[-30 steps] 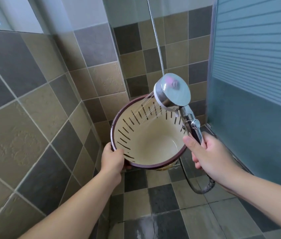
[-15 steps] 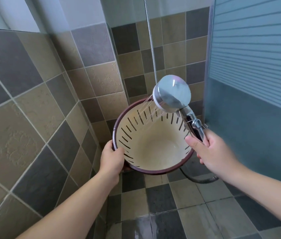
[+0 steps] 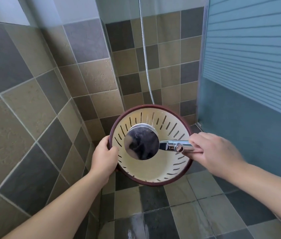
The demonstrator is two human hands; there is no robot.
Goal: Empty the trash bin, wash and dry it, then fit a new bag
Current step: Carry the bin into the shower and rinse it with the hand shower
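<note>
While the trash bin hangs tilted above the tiled floor in the shower corner, the left hand grips its left rim — the right hand grasps the shower head, spraying inside.

The trash bin is round, cream inside with a dark maroon rim and narrow slots around its wall. It is empty, tilted with its mouth facing up and near, held off the tiled floor in the far corner.
</note>
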